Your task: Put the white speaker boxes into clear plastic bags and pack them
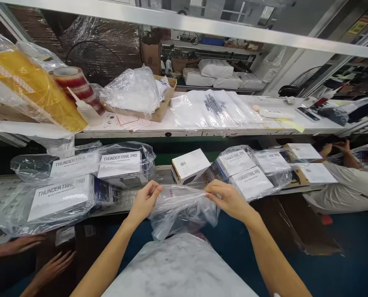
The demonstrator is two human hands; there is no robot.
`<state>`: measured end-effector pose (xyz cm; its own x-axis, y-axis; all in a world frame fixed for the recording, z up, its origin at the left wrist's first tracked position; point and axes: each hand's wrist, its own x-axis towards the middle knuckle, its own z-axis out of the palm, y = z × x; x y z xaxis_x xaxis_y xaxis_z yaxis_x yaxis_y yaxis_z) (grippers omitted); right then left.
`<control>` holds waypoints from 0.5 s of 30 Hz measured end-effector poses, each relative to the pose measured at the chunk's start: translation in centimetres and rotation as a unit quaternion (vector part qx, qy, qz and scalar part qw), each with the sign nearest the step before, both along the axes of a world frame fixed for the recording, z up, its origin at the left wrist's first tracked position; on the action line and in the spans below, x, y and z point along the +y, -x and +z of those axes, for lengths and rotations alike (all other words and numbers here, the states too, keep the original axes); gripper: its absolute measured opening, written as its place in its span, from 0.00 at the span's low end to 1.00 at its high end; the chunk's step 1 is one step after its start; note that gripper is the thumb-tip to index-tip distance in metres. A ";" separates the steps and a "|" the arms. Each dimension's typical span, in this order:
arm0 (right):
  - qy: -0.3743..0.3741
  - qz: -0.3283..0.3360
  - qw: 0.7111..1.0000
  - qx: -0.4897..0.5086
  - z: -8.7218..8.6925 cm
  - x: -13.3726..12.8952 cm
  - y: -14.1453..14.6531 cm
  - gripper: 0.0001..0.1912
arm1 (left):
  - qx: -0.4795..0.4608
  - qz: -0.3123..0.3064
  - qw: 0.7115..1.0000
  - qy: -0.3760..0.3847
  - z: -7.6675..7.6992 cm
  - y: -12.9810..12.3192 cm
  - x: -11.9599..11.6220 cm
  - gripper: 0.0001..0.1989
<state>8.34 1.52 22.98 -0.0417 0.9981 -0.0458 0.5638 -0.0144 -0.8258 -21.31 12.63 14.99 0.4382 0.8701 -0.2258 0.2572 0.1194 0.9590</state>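
Observation:
A clear plastic bag (pixel 180 210) is stretched between my two hands, in front of my shirt. My left hand (pixel 146 198) pinches its left upper edge, and my right hand (pixel 229 198) grips the right upper edge. Just beyond the bag, a white box (pixel 190 165) without a bag stands on the conveyor. Left of my hands, white boxes marked THUNDER TRAIL PRO (pixel 61 198) sit in clear plastic. More bagged boxes (pixel 252 181) stand close to the right of my right hand.
A shelf (pixel 124 133) beyond the conveyor holds a stack of plastic bags (pixel 214 109), a tray with a plastic bundle (pixel 134 90), tape rolls (pixel 78 84) and a white bottle (pixel 89 113). Another person's hands (pixel 55 268) show at lower left; a person (pixel 351 181) is at right.

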 end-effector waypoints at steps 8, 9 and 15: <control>0.179 -0.046 0.979 0.086 -5.0 1.7 -5.8 0.26 | -0.139 -0.206 0.948 0.201 -0.8 -0.3 0.9 0.22; 0.208 0.006 0.971 0.119 -5.6 1.6 -6.5 0.28 | -0.199 -0.123 0.952 0.198 -1.3 -0.5 1.3 0.22; 0.055 -0.239 0.937 0.248 -9.7 4.0 -7.1 0.29 | -0.251 0.138 0.949 0.135 -6.2 -5.0 3.3 0.25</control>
<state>15.43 5.50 13.25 0.3655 0.8984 -0.2434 0.0182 -0.2683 -0.9632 -16.33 15.98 8.82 0.3144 0.9071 -0.2799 -0.3008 0.3749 0.8769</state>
